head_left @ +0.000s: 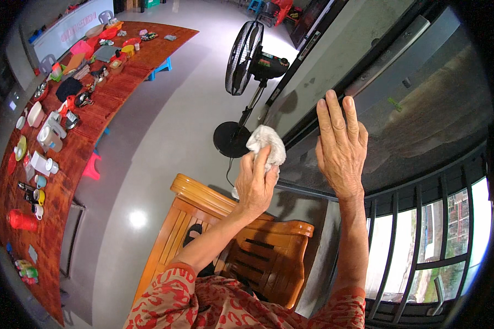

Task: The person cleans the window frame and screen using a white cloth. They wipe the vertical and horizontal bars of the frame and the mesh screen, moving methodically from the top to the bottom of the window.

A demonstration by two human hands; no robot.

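The left hand point(257, 186) grips a white cloth point(268, 143) near a dark framed panel point(428, 123).
The left fingers are closed around the bunched cloth, which bulges out above them close to the panel's edge; whether the two touch cannot be told. The right hand point(343, 156) is over the panel's edge, fingers straight and slightly apart, holding nothing. Beyond the cloth stands a black fan point(245, 57); a wooden seat point(271, 249) is nearer the body, and a cluttered reddish bench point(107, 112) curves along the left.

White cloth point(269, 142), red-patterned tan shirt point(225, 304)
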